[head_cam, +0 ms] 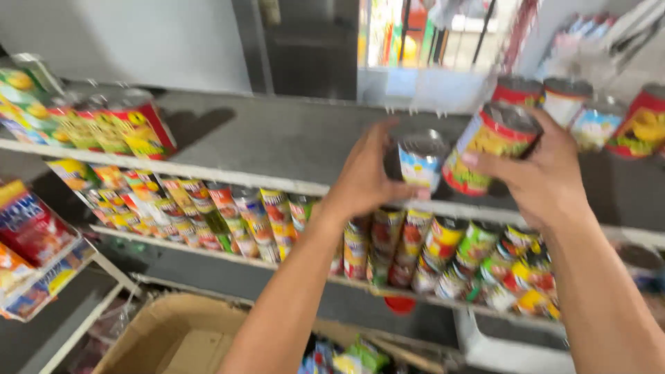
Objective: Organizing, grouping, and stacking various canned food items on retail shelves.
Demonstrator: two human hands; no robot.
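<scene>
Two tins held above the grey upper shelf (277,142), left hand (364,173) clasping small blue-and-white labelled tin (420,163), right hand (544,176) wrapped around red-and-yellow labelled tin (488,147), tins just beside each other.

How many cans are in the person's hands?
2: a blue-and-white can in the left hand, and a red-and-yellow can in the right hand, both above the top shelf.
</scene>
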